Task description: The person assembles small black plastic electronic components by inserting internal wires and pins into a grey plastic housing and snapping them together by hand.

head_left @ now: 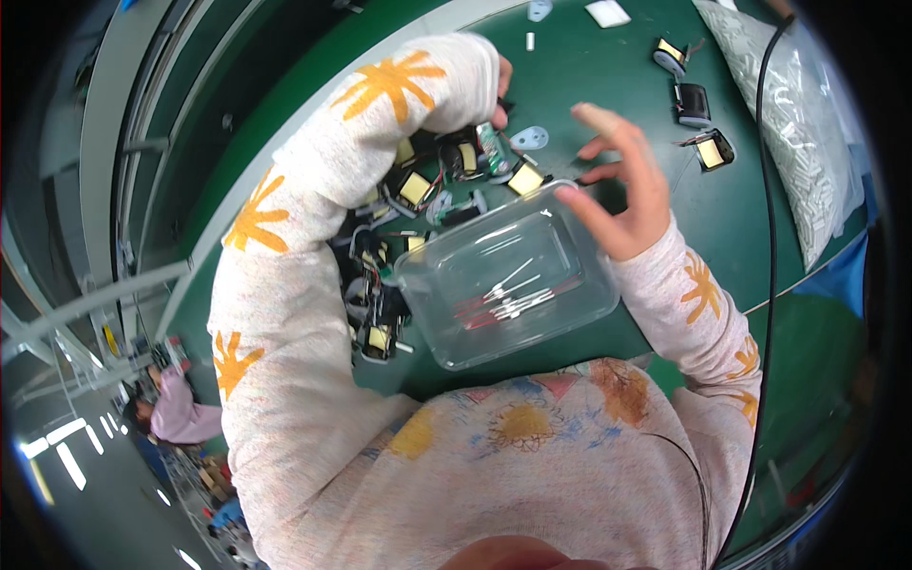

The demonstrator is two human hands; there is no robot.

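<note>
My left hand (503, 93) reaches over the far side of the table, mostly hidden by its sleeve. Its visible fingertips close around something small and dark that I cannot make out. Just below it lie a green circuit board (491, 147) and a heap of small black parts with cream-coloured pads (415, 188) and wires. My right hand (622, 180) is open, its fingers apart and its thumb by the far right corner of a clear plastic box (446, 328). Several thin red and white pieces (508, 302) lie inside the box.
On the right, a clear bag of small white pieces (793, 142) lies beside a black cable (768, 190). Loose black parts (693, 103) lie left of the bag. A pale blue flat piece (530, 139) rests between my hands. Another person (180, 408) is far left.
</note>
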